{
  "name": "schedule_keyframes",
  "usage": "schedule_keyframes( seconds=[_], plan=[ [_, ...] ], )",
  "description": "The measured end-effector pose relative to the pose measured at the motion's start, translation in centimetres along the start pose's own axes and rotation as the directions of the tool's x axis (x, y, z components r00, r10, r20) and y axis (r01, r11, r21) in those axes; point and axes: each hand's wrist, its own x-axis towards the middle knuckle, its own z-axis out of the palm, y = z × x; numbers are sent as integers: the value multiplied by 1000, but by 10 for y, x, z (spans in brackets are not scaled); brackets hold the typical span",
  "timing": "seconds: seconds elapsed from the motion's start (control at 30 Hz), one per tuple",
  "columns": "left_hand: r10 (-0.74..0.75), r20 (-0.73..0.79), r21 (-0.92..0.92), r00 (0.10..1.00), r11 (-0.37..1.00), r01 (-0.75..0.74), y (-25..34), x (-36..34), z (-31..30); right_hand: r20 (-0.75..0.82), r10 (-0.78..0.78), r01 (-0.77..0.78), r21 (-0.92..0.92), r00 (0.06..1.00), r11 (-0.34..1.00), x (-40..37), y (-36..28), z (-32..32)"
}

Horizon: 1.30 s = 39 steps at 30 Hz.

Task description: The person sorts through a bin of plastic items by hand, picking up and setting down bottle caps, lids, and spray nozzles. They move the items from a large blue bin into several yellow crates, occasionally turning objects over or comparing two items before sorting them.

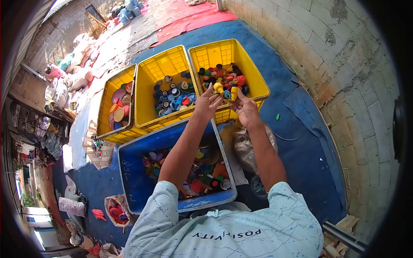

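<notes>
Left hand [208, 103]: fingers pinched closed on a smooth yellow cap [218, 88]. Right hand [245, 110]: pinched closed on a second yellow cap [234, 93], tapered. Both are held over the near rim of the right crate [215, 53], a yellow plastic lattice holding red, green and yellow caps. At its 9 o'clock, the middle crate [165, 64] holds blue and grey caps. At 6 o'clock, the glossy blue tub [133, 172] holds mixed caps.
</notes>
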Motion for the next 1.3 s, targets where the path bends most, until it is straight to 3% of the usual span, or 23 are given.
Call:
schedule_keyframes(
  seconds=[0.07,0.17,0.23,0.3,0.37,0.5,0.63,0.73,0.87,0.97,1.07,1.1,1.17,1.27,1.3],
  plan=[
    [99,-26,112,995,989,-95,24,5,-8,-58,-32,23,-149,998,989,24,-1,-1],
    [168,-13,74,986,983,-167,40,-21,-56,-162,-171,104,-356,972,929,27,18,-34],
    [192,-123,46,974,981,-188,40,-48,-101,-171,-128,88,-221,977,971,-2,34,-49],
    [189,-202,-11,961,981,-196,36,-72,-164,-199,-149,99,-243,969,965,-31,55,-65],
    [150,-408,-52,901,981,-187,26,-102,-222,-202,-202,134,-305,958,943,-69,77,-59],
    [32,-630,-178,776,967,-184,0,-157,-339,-79,-260,182,-525,962,832,-128,125,-35],
    [-32,-676,-252,736,949,-191,-16,-202,-393,103,-116,154,-748,988,646,-148,184,-25],
    [-49,-679,-281,732,939,-198,-21,-219,-417,135,8,111,-844,991,524,-154,219,-8],
    [-125,-671,-300,731,947,-114,-27,-223,-443,205,113,181,-965,972,192,-144,273,1],
    [-174,-652,-287,738,958,-28,-36,-212,-460,164,298,174,-985,940,-7,-119,327,-19],
    [-184,-649,-251,739,968,21,-39,-205,-463,221,264,271,-947,939,-170,-88,394,-72],
    [-192,-644,-254,740,967,30,-40,-205,-463,251,253,299,-939,934,-169,-82,407,-79],
    [-202,-640,-250,741,967,47,-40,-208,-464,312,230,352,-923,922,-158,-72,431,-85],
    [-220,-635,-262,740,963,62,-40,-216,-465,321,63,326,-910,945,-255,-66,456,-70],
    [-221,-637,-257,739,964,68,-39,-219,-464,287,112,307,-916,951,-260,-67,457,-60]
  ],
)
